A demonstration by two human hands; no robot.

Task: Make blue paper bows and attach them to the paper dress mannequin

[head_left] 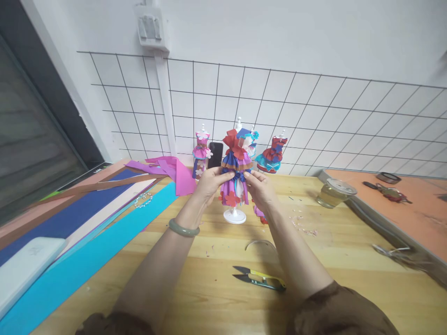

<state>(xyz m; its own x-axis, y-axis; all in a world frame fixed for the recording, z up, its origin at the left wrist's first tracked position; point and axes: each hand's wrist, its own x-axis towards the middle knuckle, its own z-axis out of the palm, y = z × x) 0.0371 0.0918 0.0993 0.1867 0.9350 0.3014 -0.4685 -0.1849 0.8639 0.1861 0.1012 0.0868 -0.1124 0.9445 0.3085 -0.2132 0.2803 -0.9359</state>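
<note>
A small white dress form on a round base point(234, 215) stands upright in the middle, wearing a paper dress point(233, 160) in red, blue, brown and pink. At its left side, my left hand point(212, 182) pinches the dress near the waist. From the right, my right hand point(259, 185) pinches it beside a dark blue bow. Behind stand a pink dressed form point(201, 151) on the left and a red and blue one point(274, 156) on the right. Another form is partly hidden behind the middle one.
Scissors point(260, 278) lie in front on the wooden table point(195, 288). Crepe paper strips point(115, 237) and a white case point(31, 265) fill the left. A lidded cup point(335, 192) and an orange board point(412, 218) are right. A phone point(215, 155) stands behind.
</note>
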